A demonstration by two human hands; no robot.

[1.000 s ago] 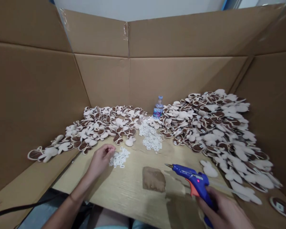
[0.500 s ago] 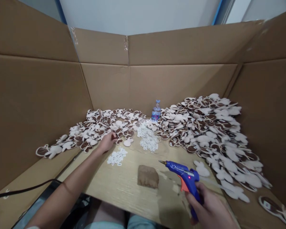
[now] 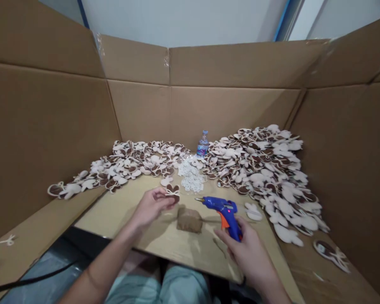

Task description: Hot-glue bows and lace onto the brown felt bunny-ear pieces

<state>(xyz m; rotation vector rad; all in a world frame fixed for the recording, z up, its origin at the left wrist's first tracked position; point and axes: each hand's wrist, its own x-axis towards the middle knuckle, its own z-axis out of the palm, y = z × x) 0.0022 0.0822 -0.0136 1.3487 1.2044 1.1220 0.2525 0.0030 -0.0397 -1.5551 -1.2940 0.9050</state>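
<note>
At the near left, on the cardboard, I see a small white bow, with a black cable running below it. Farther in, a loose heap of bunny-shaped pieces, some brown face up and some white, spreads along the left wall toward the far corner.

I have the left hand over the middle of the pale board, thumb and fingertips pinching one brown bunny piece by its left side; its cream bow faces me. Just beyond it lies a white piece. Right of the held piece and nearer, a brown block sits on the board; farther back are a pile of small white tags and an upright water bottle.

I have the right hand wrapped around the handle of a blue glue gun, its nozzle aimed left at the held piece, with a gap between them. I cannot tell whether a finger presses the orange trigger.

Beyond this hand lies a lone white bunny; a taller heap climbs the right side, and one brown piece rests at the near right.
</note>
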